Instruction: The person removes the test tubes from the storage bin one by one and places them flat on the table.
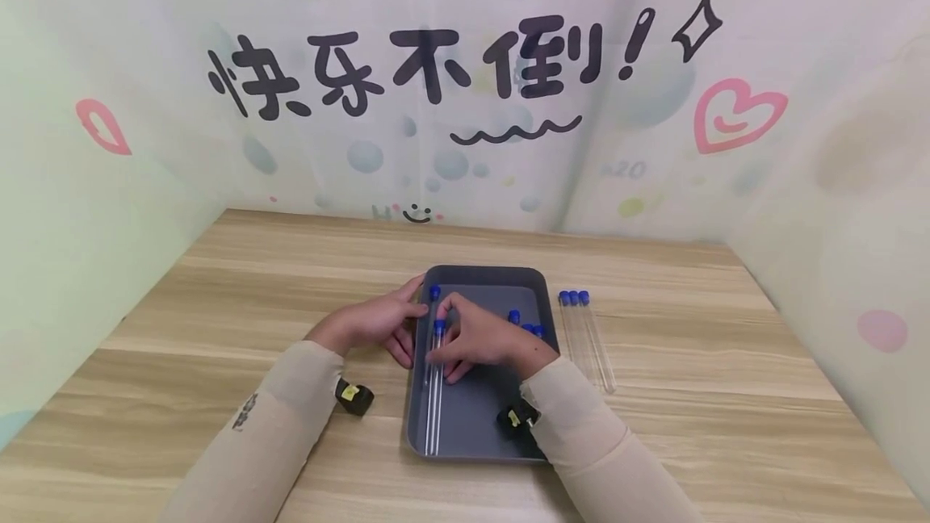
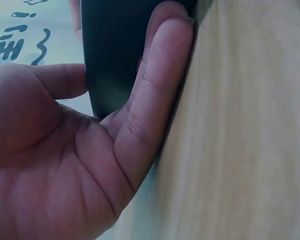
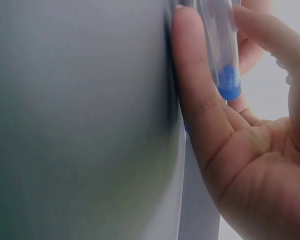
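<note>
A dark grey tray [image 1: 479, 418] lies on the table in the head view. At its left side, my left hand [image 1: 374, 325] grips the wall, thumb at the rim and fingers along the outside; the left wrist view shows these fingers against the dark tray wall [image 2: 112, 55]. Over the tray's left part, my right hand [image 1: 475, 337] pinches a clear test tube [image 1: 436, 402] with a blue cap between thumb and fingers. Its blue cap [image 3: 230, 90] shows close up in the right wrist view. Another blue-capped tube [image 1: 434, 294] lies along the tray's left wall, partly behind the hand.
Several blue caps [image 1: 514, 317] show at the tray's right side, their tubes hidden by my right hand and arm. Right of the tray, three capped test tubes [image 1: 584, 329] lie side by side on the wooden table [image 1: 690, 345]. A printed curtain [image 1: 334, 168] hangs behind.
</note>
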Demonstrator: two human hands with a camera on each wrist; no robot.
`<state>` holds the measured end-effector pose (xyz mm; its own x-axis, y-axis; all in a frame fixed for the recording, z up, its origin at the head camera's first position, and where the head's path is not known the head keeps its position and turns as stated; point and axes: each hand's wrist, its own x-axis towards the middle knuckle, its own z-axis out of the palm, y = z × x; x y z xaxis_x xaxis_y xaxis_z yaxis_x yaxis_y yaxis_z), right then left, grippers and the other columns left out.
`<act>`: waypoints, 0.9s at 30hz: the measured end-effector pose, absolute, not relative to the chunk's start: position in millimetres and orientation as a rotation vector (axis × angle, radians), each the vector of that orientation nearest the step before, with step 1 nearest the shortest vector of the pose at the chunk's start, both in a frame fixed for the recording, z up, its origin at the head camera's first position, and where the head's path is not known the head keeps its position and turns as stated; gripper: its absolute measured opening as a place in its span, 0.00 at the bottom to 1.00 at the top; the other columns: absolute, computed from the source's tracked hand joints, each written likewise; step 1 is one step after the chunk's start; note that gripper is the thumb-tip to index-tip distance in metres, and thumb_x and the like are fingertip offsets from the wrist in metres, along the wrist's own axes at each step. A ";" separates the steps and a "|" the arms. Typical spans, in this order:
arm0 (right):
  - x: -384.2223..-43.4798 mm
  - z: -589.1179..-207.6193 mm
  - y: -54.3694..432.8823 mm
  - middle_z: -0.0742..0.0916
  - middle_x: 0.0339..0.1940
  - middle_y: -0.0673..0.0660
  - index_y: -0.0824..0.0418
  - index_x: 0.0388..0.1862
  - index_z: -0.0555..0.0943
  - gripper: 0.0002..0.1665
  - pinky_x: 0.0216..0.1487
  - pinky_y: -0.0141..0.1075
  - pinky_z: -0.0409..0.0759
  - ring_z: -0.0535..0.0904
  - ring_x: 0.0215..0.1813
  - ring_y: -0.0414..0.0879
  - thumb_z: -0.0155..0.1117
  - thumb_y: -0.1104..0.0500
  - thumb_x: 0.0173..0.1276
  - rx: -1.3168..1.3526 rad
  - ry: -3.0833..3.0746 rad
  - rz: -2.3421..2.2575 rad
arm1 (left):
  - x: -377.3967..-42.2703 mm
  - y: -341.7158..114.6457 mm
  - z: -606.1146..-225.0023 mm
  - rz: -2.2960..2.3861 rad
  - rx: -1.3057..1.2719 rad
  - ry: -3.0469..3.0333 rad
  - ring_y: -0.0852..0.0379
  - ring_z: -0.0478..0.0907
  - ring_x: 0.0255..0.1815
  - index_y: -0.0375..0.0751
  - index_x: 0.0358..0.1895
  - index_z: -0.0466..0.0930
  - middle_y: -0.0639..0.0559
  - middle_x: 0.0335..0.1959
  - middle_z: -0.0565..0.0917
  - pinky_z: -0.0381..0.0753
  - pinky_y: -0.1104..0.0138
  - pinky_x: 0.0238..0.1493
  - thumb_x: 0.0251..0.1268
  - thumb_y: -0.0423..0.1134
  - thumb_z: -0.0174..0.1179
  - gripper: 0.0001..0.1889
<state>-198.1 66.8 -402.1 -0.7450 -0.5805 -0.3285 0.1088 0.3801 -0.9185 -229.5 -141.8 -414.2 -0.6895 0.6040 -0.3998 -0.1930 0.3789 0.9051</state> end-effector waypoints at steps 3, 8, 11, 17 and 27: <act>-197.8 -402.5 66.8 0.84 0.28 0.59 0.60 0.57 0.59 0.34 0.33 0.45 0.90 0.86 0.24 0.49 0.71 0.68 0.62 -0.399 1.991 -1.394 | -229.8 -142.3 -414.9 1.385 0.359 1.906 0.48 0.87 0.28 0.68 0.80 0.29 0.38 0.35 0.88 0.90 0.53 0.35 0.82 0.43 0.35 0.34; -196.9 -402.5 66.9 0.84 0.28 0.60 0.59 0.57 0.58 0.34 0.32 0.46 0.90 0.86 0.24 0.50 0.71 0.69 0.63 -0.368 1.961 -1.395 | -230.0 -142.6 -415.4 1.388 0.360 1.903 0.47 0.87 0.28 0.68 0.80 0.29 0.37 0.36 0.87 0.90 0.53 0.35 0.82 0.43 0.35 0.34; -196.3 -401.8 66.7 0.83 0.29 0.60 0.59 0.57 0.58 0.34 0.32 0.46 0.90 0.86 0.24 0.50 0.70 0.69 0.63 -0.358 1.947 -1.407 | -229.7 -142.6 -415.3 1.388 0.356 1.903 0.48 0.86 0.28 0.69 0.80 0.29 0.37 0.36 0.87 0.90 0.53 0.35 0.82 0.43 0.35 0.34; -195.1 -401.7 67.1 0.81 0.31 0.60 0.58 0.57 0.58 0.34 0.32 0.48 0.90 0.86 0.24 0.52 0.69 0.71 0.63 -0.352 1.919 -1.422 | -228.5 -142.5 -415.9 1.380 0.342 1.905 0.48 0.86 0.28 0.68 0.80 0.28 0.37 0.35 0.87 0.90 0.54 0.35 0.82 0.43 0.35 0.34; -196.2 -399.8 69.3 0.81 0.32 0.60 0.57 0.59 0.59 0.33 0.33 0.48 0.90 0.85 0.25 0.51 0.67 0.72 0.64 -0.374 1.937 -1.450 | -228.8 -142.9 -416.4 1.384 0.359 1.909 0.48 0.87 0.28 0.68 0.80 0.29 0.38 0.38 0.88 0.90 0.53 0.35 0.82 0.43 0.35 0.34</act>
<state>-196.2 69.3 -399.8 -0.7277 -0.5924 -0.3457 0.1648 0.3382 -0.9265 -228.8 -142.9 -416.4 -0.6881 0.6063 -0.3986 -0.1901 0.3795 0.9054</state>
